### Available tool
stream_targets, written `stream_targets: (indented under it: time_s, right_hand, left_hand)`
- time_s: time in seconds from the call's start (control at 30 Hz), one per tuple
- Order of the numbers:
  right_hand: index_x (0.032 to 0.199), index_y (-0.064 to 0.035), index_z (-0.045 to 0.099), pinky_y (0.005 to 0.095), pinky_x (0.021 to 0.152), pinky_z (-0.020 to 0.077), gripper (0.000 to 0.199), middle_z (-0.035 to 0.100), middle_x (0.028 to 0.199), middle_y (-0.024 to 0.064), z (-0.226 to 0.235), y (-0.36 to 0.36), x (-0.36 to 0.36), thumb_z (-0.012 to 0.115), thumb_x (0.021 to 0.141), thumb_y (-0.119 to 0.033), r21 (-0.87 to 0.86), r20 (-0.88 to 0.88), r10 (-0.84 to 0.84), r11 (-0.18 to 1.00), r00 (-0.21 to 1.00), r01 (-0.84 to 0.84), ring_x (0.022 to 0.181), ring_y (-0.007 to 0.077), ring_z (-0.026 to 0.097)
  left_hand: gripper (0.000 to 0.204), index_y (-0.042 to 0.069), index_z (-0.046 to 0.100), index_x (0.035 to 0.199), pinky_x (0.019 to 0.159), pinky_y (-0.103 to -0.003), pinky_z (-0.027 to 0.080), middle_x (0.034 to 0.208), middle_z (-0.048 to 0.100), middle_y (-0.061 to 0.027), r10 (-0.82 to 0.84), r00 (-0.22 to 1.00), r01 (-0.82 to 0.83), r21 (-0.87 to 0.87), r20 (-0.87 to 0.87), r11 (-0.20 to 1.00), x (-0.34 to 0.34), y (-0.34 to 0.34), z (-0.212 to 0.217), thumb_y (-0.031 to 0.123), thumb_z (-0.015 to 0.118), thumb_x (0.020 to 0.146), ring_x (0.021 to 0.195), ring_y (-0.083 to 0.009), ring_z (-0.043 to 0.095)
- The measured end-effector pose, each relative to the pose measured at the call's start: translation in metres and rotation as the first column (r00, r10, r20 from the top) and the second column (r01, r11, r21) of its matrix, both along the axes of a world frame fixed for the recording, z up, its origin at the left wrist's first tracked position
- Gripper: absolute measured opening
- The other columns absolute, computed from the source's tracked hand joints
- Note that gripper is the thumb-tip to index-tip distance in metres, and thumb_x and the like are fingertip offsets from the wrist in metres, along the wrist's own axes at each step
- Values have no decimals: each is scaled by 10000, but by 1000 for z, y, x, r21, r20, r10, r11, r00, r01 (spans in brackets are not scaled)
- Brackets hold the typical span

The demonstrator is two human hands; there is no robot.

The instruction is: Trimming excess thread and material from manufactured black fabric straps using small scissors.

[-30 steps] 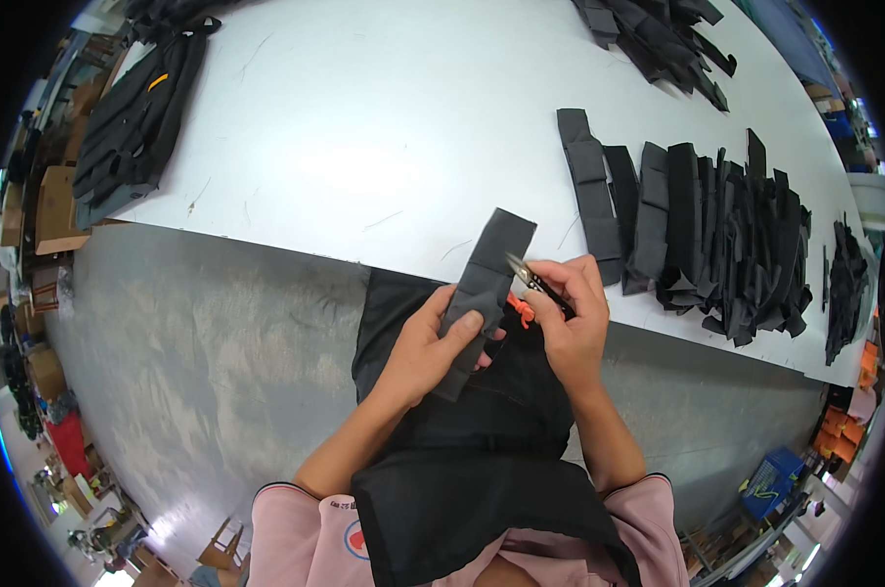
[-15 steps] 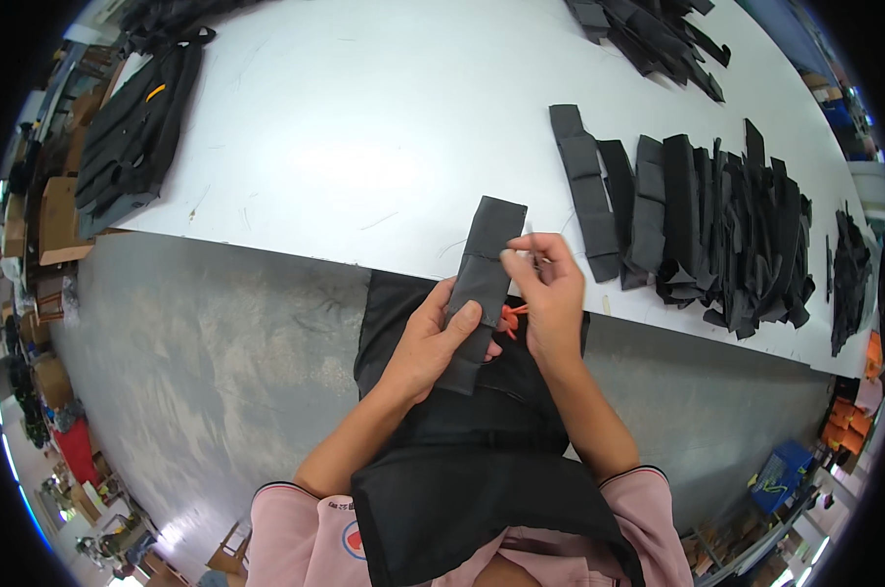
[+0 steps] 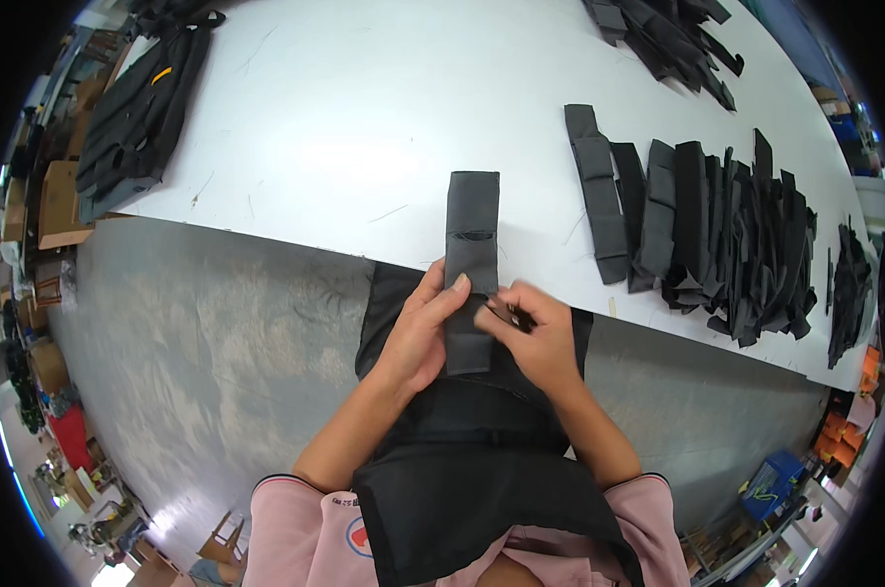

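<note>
A dark grey fabric strip (image 3: pixel 474 210) with stitched cross seams is held upright over the table edge. My left hand (image 3: pixel 418 338) grips its left side, thumb pressed on the front. The strip's lower end hangs over my black apron (image 3: pixel 462 421). Beside the strip's lower right edge, my right hand (image 3: pixel 538 338) is curled, thumb and forefinger close to the fabric. A small dark metal tool (image 3: pixel 524 320) lies within its fingers, mostly hidden; its exact kind is unclear.
On the white table (image 3: pixel 335 127), a row of dark fabric strips (image 3: pixel 741 235) lies at right. More strips (image 3: pixel 667 49) lie at the far right. Folded black fabric pieces (image 3: pixel 134 122) rest at the left edge. Loose threads are scattered about.
The strip has turned from tilted to nearly upright and shifted slightly left. My right hand has moved down along its right edge. The orange cord near that hand is now out of sight.
</note>
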State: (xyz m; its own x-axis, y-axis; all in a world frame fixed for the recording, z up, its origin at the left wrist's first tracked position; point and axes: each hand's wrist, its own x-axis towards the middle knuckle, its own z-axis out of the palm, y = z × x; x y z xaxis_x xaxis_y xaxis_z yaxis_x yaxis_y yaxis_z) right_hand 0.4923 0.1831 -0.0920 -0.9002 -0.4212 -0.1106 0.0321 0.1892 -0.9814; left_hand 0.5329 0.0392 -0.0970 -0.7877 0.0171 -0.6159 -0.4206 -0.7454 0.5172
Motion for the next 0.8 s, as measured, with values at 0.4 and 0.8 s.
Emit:
stream_targets:
  time_s: [0.4, 0.8]
  right_hand:
    - [810, -12, 656, 189, 484, 297, 52, 555, 643, -13, 4, -7, -6, 668, 764, 10, -8, 6, -34, 999, 999, 34, 535, 21, 429]
    - [987, 3, 604, 194, 583, 432, 130, 595, 723, 55, 16, 9, 10, 512, 896, -13, 106, 125, 99, 988, 987, -113, 588, 91, 534]
  left_hand:
    - [355, 46, 438, 1234, 827, -304, 498, 1066, 596, -117, 61, 998, -61, -72, -15, 996, 1, 5, 7, 238, 519, 946, 927, -176, 610]
    - [402, 72, 374, 1224, 777, -442, 557, 1073, 553, -142, 47, 998, -42, 101, -45, 994, -23, -33, 0, 337, 493, 947, 945, -252, 598]
